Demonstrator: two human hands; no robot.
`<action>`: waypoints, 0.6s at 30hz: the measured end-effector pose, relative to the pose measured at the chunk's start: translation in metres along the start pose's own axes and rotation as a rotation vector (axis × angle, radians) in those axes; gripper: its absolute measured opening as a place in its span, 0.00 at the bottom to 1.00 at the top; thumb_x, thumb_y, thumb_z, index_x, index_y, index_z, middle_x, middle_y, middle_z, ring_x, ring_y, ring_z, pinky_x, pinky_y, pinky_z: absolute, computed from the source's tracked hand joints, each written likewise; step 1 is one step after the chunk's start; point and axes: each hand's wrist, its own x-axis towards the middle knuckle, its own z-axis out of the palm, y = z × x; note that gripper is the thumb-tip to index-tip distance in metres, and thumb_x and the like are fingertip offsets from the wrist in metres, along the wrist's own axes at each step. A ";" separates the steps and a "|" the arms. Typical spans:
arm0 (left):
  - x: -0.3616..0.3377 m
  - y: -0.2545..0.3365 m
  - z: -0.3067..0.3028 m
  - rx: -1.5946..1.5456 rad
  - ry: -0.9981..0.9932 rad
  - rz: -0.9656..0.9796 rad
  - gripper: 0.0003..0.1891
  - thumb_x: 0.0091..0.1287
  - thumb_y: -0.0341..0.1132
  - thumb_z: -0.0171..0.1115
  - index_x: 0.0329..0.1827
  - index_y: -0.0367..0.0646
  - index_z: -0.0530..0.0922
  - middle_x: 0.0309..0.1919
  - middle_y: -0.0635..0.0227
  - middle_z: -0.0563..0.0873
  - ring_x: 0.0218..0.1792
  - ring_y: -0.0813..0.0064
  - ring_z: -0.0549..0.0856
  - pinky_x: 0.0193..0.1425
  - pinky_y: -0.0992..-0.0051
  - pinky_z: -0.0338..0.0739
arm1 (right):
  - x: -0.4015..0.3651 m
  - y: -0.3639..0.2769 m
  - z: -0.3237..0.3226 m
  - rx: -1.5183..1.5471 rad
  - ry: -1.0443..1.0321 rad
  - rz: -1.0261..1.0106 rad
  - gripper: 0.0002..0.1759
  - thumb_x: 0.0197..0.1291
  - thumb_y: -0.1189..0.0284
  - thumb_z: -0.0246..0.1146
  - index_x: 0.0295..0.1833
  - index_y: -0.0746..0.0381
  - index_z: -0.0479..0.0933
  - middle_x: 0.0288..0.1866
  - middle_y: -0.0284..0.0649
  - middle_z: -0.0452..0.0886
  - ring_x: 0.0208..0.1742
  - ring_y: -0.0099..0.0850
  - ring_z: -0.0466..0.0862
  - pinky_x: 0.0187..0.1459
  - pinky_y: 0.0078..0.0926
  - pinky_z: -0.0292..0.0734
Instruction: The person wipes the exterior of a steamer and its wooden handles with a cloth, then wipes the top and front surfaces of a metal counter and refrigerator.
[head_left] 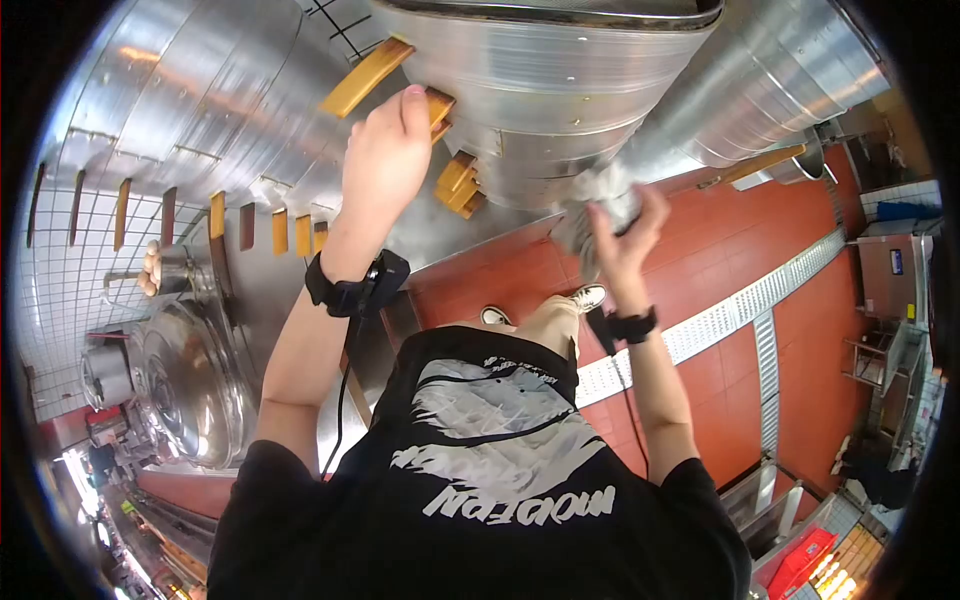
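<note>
Left of the tall stack of round stainless-steel steamer trays [560, 90] sits a domed steel lid [190, 390]. On the stack's left flank, the left hand [385, 160] has its fingers closed around a tan wooden block handle [441, 103]. The stack is probably heavy, rigid and slick, so these handles look like the safest hold. At its right flank, the right hand [625, 235] has its fingers clamped on a crumpled grey cloth [600, 195], which looks soft, limp and light and is pressed against the metal.
</note>
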 end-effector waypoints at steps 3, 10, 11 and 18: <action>-0.002 0.005 -0.003 -0.001 0.013 -0.009 0.23 0.74 0.49 0.39 0.41 0.42 0.81 0.40 0.45 0.84 0.46 0.37 0.80 0.54 0.48 0.73 | 0.093 -0.044 -0.028 0.094 0.078 -0.435 0.39 0.44 0.50 0.76 0.56 0.64 0.73 0.55 0.47 0.75 0.61 0.48 0.72 0.62 0.44 0.64; -0.004 0.008 -0.006 -0.022 0.001 -0.006 0.24 0.73 0.47 0.39 0.39 0.40 0.81 0.38 0.43 0.84 0.44 0.36 0.81 0.55 0.48 0.74 | 0.165 -0.070 0.016 -0.197 0.075 -1.010 0.46 0.46 0.52 0.74 0.68 0.55 0.62 0.69 0.53 0.58 0.75 0.56 0.52 0.70 0.61 0.50; -0.003 0.009 -0.006 -0.021 0.001 -0.014 0.24 0.73 0.47 0.39 0.39 0.40 0.81 0.38 0.43 0.84 0.44 0.36 0.81 0.55 0.48 0.74 | 0.163 -0.067 0.022 -0.156 0.132 -1.040 0.46 0.44 0.53 0.76 0.68 0.53 0.63 0.70 0.52 0.57 0.75 0.57 0.52 0.69 0.63 0.51; 0.000 0.008 -0.006 -0.009 -0.030 -0.036 0.25 0.73 0.50 0.40 0.40 0.42 0.82 0.38 0.44 0.85 0.45 0.37 0.81 0.55 0.49 0.74 | 0.086 -0.014 0.034 0.062 -0.488 -0.618 0.33 0.45 0.54 0.72 0.62 0.41 0.77 0.69 0.43 0.67 0.73 0.45 0.61 0.73 0.48 0.51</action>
